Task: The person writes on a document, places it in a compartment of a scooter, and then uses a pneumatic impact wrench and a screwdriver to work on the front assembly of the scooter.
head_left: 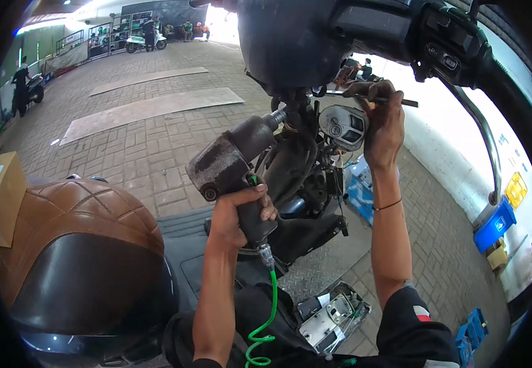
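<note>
My left hand [241,214] is closed on the grip of a worn air impact wrench [223,156] with a green coiled hose [273,288]. Its socket [275,119] reaches the steering column [290,107] of a partly stripped scooter, below the dark handlebar housing [290,43]. My right hand [384,126] is closed on a thin metal wrench [408,102] held sideways at the column, partly hidden by the fingers. A silver round instrument unit [341,129] hangs beside that hand, among wires and dark frame parts.
A brown-and-black seat [88,257] with a cardboard box [2,196] is at left. A tray of parts [333,319] lies below. A blue bin [493,224] stands by the right wall. Co-workers [22,86] and scooters [146,42] are farther back on the paved floor.
</note>
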Available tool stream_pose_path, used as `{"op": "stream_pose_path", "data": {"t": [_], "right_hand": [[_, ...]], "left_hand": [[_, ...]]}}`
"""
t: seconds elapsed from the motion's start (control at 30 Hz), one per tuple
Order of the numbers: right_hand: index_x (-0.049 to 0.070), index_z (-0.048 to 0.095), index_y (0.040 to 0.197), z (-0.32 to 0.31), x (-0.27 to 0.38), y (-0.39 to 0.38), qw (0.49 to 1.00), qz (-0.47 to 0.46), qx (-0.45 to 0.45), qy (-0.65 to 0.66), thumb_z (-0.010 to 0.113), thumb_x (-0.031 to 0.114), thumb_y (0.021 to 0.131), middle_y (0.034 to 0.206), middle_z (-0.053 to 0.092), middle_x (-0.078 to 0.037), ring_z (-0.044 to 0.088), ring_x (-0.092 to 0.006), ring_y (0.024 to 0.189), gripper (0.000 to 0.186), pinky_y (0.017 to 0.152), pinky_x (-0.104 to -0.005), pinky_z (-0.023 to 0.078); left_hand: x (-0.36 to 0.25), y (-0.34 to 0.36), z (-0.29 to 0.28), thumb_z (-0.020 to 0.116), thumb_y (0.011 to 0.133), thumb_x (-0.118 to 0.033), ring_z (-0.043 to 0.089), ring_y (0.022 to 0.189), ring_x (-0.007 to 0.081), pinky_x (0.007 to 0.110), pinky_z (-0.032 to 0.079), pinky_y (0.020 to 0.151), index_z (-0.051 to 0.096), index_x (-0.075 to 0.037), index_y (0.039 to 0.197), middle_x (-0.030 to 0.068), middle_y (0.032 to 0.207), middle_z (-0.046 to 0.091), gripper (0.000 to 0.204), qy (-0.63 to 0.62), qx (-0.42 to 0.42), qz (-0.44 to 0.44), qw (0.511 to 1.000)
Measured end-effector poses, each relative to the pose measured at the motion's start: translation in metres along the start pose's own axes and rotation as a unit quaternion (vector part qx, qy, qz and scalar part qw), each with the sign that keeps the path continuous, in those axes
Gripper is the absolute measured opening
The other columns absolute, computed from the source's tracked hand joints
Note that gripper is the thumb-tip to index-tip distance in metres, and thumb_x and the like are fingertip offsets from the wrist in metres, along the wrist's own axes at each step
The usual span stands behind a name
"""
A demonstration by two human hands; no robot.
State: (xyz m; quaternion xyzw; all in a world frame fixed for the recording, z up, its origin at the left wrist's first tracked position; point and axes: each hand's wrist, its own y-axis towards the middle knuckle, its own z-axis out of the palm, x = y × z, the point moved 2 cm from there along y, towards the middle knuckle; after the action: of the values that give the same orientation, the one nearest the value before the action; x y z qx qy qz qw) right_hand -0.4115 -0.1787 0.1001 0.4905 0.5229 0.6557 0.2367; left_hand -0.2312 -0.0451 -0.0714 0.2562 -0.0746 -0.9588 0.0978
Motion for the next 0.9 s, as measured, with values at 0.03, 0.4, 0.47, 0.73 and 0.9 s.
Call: {"op": "stream_pose_path", "data": {"t": [0.03,0.4,0.47,0.73,0.9], "right_hand": [[0.0,0.054,0.105,0.006,0.0,0.0,0.996,0.038,-0.018,0.078,0.038,0.036,0.108,0.099,0.063,-0.016,0.061,-0.0236,0.097,0.039,0.096,-0.0412,0.049],[0.012,0.04,0.079,0.007,0.019,0.012,0.979,-0.029,-0.052,0.193,0.034,0.045,0.106,0.069,0.033,0.0,0.03,-0.015,0.065,0.043,0.069,-0.035,0.035],[0.015,0.028,0.066,0.006,0.023,0.015,0.981,-0.016,-0.063,0.182,0.031,0.056,0.106,0.06,0.022,0.002,0.02,-0.0137,0.058,0.057,0.057,-0.0322,0.023],[0.016,0.026,0.069,0.005,0.018,0.032,0.962,-0.026,-0.133,0.236,0.038,0.043,0.106,0.057,0.018,0.001,0.016,-0.0139,0.052,0.047,0.049,-0.0309,0.021],[0.016,0.032,0.073,0.012,0.017,0.027,0.961,-0.035,-0.17,0.214,0.042,0.032,0.105,0.057,0.021,0.001,0.018,-0.0128,0.05,0.037,0.046,-0.0299,0.026]], "left_hand": [[0.0,0.0,0.0,0.067,0.084,-0.004,0.052,0.05,0.0215,0.04,0.045,0.059,0.06,-0.002,0.089,0.0084,0.067,0.057,0.009,-0.003,0.001,0.003,1.0],[-0.005,-0.004,0.002,0.069,0.085,-0.005,0.056,0.054,0.0198,0.038,0.047,0.064,0.06,-0.001,0.094,0.0096,0.069,0.059,0.014,0.016,0.026,0.0,1.0],[-0.005,-0.002,-0.002,0.069,0.086,-0.004,0.056,0.056,0.0197,0.038,0.047,0.063,0.06,-0.002,0.097,0.0097,0.075,0.06,0.015,0.014,0.027,0.004,1.0],[-0.001,0.0,-0.005,0.068,0.09,-0.006,0.056,0.06,0.0204,0.04,0.048,0.065,0.06,-0.001,0.103,0.0106,0.091,0.059,0.016,0.019,0.037,0.028,0.999],[-0.004,-0.002,-0.008,0.072,0.088,-0.008,0.058,0.06,0.0189,0.037,0.048,0.064,0.061,-0.002,0.097,0.0079,0.083,0.06,0.016,0.076,0.006,0.061,0.995]]}}
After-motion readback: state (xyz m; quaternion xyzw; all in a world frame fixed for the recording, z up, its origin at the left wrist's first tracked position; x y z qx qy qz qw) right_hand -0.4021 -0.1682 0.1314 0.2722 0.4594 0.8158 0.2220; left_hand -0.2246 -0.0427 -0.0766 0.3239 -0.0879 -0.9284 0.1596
